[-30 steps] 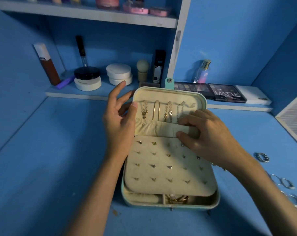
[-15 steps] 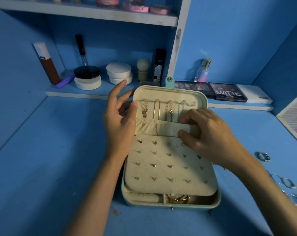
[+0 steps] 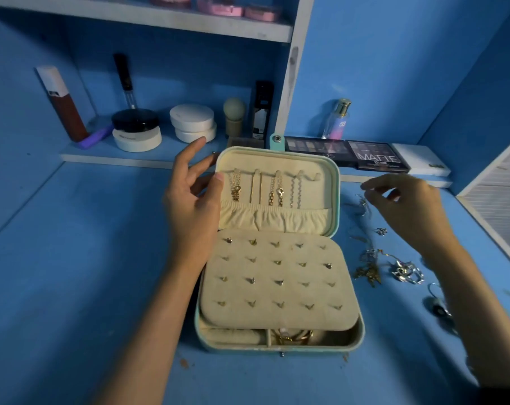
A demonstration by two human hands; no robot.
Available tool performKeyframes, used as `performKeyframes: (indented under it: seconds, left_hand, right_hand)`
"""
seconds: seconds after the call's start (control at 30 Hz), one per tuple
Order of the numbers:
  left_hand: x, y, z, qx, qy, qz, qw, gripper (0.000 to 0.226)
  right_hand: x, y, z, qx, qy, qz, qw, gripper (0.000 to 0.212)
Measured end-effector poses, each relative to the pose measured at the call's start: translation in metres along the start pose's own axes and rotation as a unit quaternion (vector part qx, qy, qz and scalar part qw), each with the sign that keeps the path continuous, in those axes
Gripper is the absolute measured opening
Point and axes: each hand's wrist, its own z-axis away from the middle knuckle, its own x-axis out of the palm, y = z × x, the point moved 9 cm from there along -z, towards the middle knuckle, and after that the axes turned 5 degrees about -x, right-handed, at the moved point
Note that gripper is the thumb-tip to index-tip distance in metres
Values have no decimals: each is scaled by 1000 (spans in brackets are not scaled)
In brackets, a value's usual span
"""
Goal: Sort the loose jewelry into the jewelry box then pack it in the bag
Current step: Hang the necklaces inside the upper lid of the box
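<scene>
A teal jewelry box (image 3: 347, 347) lies open in the middle of the blue desk. Its raised lid (image 3: 332, 182) carries several hanging chains (image 3: 275, 192) above an elastic pouch. A cream earring panel (image 3: 277, 279) studded with several small earrings covers the base. My left hand (image 3: 194, 206) rests against the lid's left edge, fingers spread. My right hand (image 3: 406, 206) hovers right of the box, fingers apart and empty, above loose silver and gold jewelry (image 3: 373, 264) lying on the desk. No bag is in view.
A low shelf behind the box holds a brown tube (image 3: 62, 102), round compacts (image 3: 194, 122), a perfume bottle (image 3: 337, 119) and eyeshadow palettes (image 3: 376, 156). More rings (image 3: 438, 308) lie at the right. A white slatted panel (image 3: 499, 194) borders the desk's right side.
My right hand has lifted off the lid's pouch and swung right, over the loose jewelry. The left hand stays at the lid's edge. The view shifted slightly.
</scene>
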Motion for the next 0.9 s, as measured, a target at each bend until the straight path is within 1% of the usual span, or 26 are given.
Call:
performKeyframes:
  seconds: [0.07,0.13,0.23,0.37,0.43,0.6,0.7,0.77,0.83,0.9]
  left_hand:
    - [0,0,0,-1,0,0,1000,46]
    - [0,-1,-1,-2,-1,-1,1000,45]
    - [0,-2,-1,0,0,-4,1000,45]
    - [0,-1,-1,6,0,-5,1000,45]
    - [0,-1,-1,8,-2,-4,1000,45]
    - [-1,-1,-1,5,2,-6,1000,45]
    - [-1,-2,-1,0,4,-8,1000,45]
    - [-1,-2,-1,-3,5,-9,1000,44]
    - [-1,-4,-1,-9,4,-10,1000,44]
    - [-1,-6,-2,-18,0,-18,1000,43]
  right_hand:
    - [10,16,0,23,-40,41,998,16]
    - [18,25,1,33,-67,78,994,23]
    - [23,31,2,56,-70,109,990,28]
    - [20,31,2,84,-54,83,992,15]
    - [20,30,3,99,-60,57,992,10]
    - [21,30,7,123,-81,12,989,8]
    - [14,26,8,125,-40,-47,990,8]
    - [4,21,5,122,5,-125,985,9]
    - [-6,12,2,112,28,-226,967,11]
    - [-13,1,-1,103,31,-306,946,15]
